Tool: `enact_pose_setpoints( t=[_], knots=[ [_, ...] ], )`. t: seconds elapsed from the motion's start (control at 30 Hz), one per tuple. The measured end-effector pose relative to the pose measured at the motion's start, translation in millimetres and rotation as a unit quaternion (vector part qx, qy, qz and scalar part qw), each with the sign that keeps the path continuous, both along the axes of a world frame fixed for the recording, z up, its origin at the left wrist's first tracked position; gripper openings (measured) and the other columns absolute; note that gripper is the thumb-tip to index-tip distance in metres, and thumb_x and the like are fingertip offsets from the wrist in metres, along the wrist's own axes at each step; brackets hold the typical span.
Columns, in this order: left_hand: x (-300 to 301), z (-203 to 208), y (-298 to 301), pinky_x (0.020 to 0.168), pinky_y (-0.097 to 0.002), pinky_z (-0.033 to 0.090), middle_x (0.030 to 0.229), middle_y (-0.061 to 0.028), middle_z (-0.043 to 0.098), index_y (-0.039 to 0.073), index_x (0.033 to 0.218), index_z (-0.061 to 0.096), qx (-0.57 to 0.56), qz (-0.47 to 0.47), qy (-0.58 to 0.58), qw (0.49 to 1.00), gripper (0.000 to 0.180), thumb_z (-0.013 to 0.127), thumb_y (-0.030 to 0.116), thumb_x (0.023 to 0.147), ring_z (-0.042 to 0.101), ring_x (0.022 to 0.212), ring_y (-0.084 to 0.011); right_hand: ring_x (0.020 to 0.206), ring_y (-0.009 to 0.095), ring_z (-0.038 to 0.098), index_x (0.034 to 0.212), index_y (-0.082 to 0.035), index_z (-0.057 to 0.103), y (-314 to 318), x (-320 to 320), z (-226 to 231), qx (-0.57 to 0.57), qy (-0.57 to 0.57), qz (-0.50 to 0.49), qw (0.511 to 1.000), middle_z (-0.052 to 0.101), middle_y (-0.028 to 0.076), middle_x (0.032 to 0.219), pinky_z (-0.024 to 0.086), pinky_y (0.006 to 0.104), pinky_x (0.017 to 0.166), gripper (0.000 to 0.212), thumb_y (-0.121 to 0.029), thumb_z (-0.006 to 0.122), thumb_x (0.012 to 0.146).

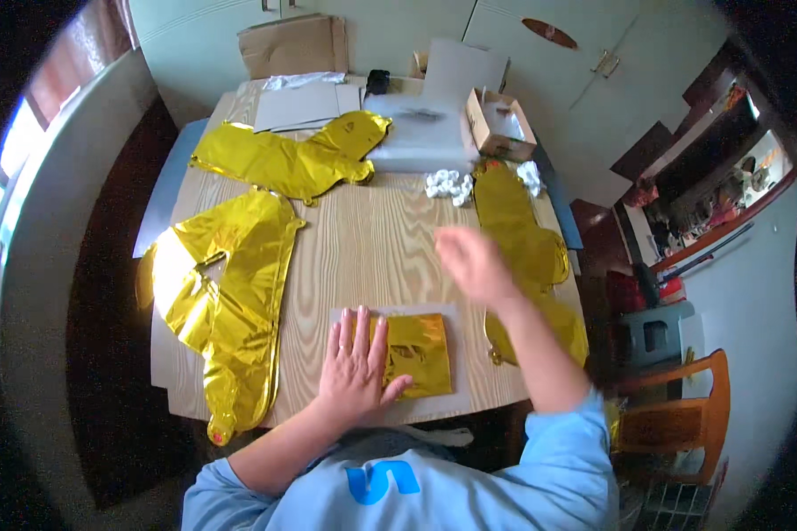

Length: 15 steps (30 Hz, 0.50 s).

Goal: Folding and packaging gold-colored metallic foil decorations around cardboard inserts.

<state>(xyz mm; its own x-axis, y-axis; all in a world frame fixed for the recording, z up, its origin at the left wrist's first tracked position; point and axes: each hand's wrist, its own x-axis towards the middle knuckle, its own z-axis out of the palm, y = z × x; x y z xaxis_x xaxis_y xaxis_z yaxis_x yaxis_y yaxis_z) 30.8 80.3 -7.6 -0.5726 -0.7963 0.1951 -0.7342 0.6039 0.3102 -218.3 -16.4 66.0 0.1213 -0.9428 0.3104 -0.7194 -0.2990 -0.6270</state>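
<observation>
My left hand lies flat with its fingers stretched out, pressing on the left part of a folded gold foil balloon. That folded square rests on a pale translucent plastic sheet near the table's front edge. Above the table, to the right, my right hand is raised and smeared by motion, so its fingers are unclear. Beside it and partly behind my forearm is a flat gold foil balloon. Two more unfolded gold foil balloons lie at the left, one large and one farther back.
Along the back of the wooden table are a stack of clear plastic bags, grey card sheets and an open cardboard box. White crumpled bits lie in front of it. A wooden chair stands at the right.
</observation>
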Motion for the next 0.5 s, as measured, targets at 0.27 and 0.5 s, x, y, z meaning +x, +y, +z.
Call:
enact_pose_setpoints(
  t=[0.27,0.5],
  knots=[
    [-3,9,8,0.117,-0.0596,0.015,0.154,-0.0360,0.022,0.000,0.146,0.039,0.033,-0.017,0.039,0.999,0.085,0.051,0.062,0.090,0.019,0.144,-0.0523,0.075,0.018,0.065,0.091,-0.004,0.069,-275,-75,-6,0.032,-0.011,-0.204,0.978,0.070,0.006,0.082,0.051,0.0338,0.071,0.036,-0.037,0.078,0.080],
    [2,10,5,0.117,-0.0617,0.014,0.154,-0.0322,0.025,0.002,0.140,0.050,0.090,-0.006,0.053,0.995,0.081,0.053,0.064,0.089,0.016,0.145,-0.0521,0.091,0.025,0.069,0.091,-0.009,0.071,-312,-53,-26,0.100,0.077,-0.291,0.948,0.073,0.010,0.093,0.054,0.0371,0.081,0.042,-0.045,0.080,0.070]
  ],
)
